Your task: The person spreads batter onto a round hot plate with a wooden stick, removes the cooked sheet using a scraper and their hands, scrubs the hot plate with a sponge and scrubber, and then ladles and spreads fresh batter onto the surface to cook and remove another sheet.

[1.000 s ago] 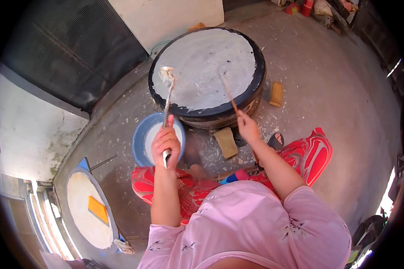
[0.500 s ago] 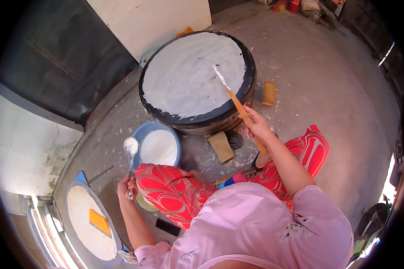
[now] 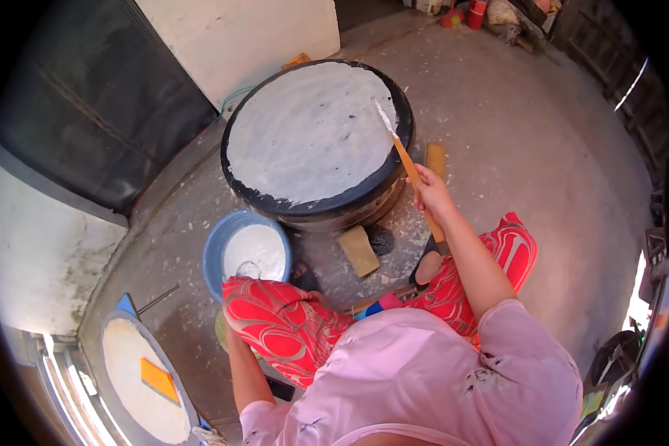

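My right hand (image 3: 432, 192) is closed around the handle of a long wooden spatula (image 3: 403, 154). Wet white batter coats its tip, which lies over the right part of a big round black griddle (image 3: 275, 204). A thin white batter layer (image 3: 312, 134) covers most of the griddle top, with a few small dark spots. To the left stands a blue basin (image 3: 214, 249) of white batter (image 3: 264, 249). A ripple shows in the batter near my knee, and the ladle is hardly distinguishable there. Only my left forearm shows; my left knee hides the hand.
At lower left lies a round board with a pale sheet (image 3: 130, 372) and an orange scraper (image 3: 158, 379) on it. Tan blocks (image 3: 358, 251) rest near the griddle's base. A dark phone (image 3: 280, 388) lies by my left arm. Red containers (image 3: 476, 13) stand at the back.
My left hand, which held the ladle up beside the basin, has gone behind my knee towards the basin. The spatula has shifted right over the griddle, still in my right hand.
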{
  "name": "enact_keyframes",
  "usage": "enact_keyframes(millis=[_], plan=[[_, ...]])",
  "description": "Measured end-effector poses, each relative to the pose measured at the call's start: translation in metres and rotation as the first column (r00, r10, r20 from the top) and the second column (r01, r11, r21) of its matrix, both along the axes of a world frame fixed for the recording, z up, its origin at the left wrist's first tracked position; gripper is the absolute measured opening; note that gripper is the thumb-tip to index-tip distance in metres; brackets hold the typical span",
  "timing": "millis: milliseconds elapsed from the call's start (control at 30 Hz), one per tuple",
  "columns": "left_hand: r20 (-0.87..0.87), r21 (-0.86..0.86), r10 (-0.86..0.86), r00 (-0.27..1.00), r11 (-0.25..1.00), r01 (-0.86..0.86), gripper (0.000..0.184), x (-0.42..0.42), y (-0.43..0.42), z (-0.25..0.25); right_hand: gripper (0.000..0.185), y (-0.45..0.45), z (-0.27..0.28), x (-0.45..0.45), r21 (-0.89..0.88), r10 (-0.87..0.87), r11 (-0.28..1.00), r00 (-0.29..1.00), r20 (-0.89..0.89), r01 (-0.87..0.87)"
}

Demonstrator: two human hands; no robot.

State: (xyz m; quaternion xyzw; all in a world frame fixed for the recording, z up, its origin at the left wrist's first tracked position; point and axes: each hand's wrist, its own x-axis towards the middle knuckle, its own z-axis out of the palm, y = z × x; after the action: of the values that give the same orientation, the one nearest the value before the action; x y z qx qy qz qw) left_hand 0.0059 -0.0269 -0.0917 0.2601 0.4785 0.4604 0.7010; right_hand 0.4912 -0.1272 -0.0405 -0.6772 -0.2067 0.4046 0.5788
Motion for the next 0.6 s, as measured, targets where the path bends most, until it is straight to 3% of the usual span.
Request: enact_keyframes(millis=[233,333,400,600], plan=[[-0.144,-0.156,0.232,0.962,0.955,-0.254,0.031,-0.026,-0.047,0.017,0.047,0.019,0.007,0.012,-0.03,-0.071,0.997,0.997,-0.019,0.07],[-0.291,-0.12,0.283,0.914,0.937,-0.328,0.032,-0.044,-0.055,0.005,0.045,0.021,0.005,0.005,-0.042,0.036,0.999,0.998,0.048,-0.034],[-0.403,0.017,0.356,0.843,0.924,-0.382,0.032,-0.041,-0.065,0.013,0.044,0.019,-0.002,-0.004,-0.044,0.105,0.994,0.994,0.042,-0.104],[-0.414,0.182,0.443,0.796,0.896,-0.404,0.032,-0.012,-0.076,0.051,0.042,0.019,-0.01,-0.009,-0.112,0.076,0.991,0.997,0.0,-0.075]])
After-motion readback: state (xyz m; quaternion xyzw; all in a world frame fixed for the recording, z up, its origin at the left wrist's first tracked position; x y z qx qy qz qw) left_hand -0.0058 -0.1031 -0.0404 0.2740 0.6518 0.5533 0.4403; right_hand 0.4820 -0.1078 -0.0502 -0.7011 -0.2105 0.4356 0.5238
